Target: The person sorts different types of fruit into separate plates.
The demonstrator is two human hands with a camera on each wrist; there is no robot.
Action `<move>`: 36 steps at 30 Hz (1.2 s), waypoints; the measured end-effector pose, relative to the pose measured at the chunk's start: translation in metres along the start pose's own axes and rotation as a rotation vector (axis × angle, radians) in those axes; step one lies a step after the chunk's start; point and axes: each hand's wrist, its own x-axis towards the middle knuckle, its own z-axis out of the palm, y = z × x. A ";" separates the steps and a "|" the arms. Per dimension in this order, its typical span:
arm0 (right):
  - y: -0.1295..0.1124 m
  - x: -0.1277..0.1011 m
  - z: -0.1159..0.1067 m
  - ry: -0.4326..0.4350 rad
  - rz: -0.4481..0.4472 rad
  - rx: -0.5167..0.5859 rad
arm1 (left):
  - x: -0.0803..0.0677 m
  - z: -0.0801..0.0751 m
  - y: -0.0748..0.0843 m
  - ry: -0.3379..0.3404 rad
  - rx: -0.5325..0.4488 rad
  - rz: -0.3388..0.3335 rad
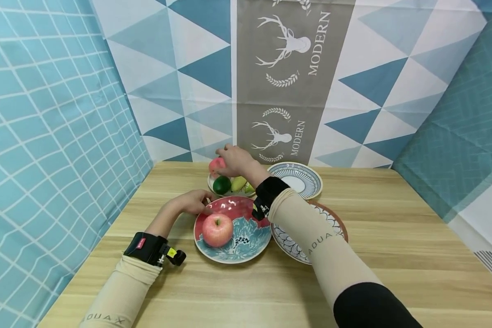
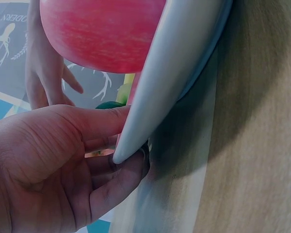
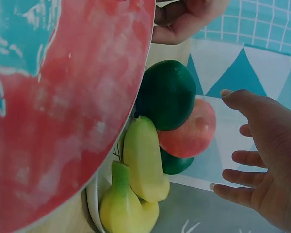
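My left hand pinches the left rim of a red and teal plate, thumb over the edge and fingers beneath, as the left wrist view shows. One red apple sits on that plate. Behind it, a smaller plate carries several fruits: a dark green oval fruit, yellow fruits and a pinkish-red round fruit. Over this fruit hovers my right hand, its fingers spread and apart from the fruit in the right wrist view. A second dark green fruit peeks out below the red one.
A blue-patterned plate stands at the back right. Partly under my right forearm lies a brown-rimmed plate with a scalloped pattern. The wooden table ends at a patterned cloth backdrop behind and at both sides.
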 end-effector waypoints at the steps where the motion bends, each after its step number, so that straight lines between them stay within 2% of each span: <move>1: 0.000 0.002 0.002 0.000 0.004 0.001 | 0.000 0.000 0.000 -0.001 0.001 -0.001; 10: -0.004 0.014 0.023 0.016 -0.019 -0.005 | 0.000 0.003 -0.002 -0.006 -0.004 -0.010; 20: -0.005 0.019 0.029 0.035 -0.001 0.007 | -0.002 -0.002 0.002 -0.002 0.010 -0.014; 36: -0.003 0.022 0.040 0.040 0.019 0.032 | -0.001 0.000 0.002 -0.004 0.003 -0.026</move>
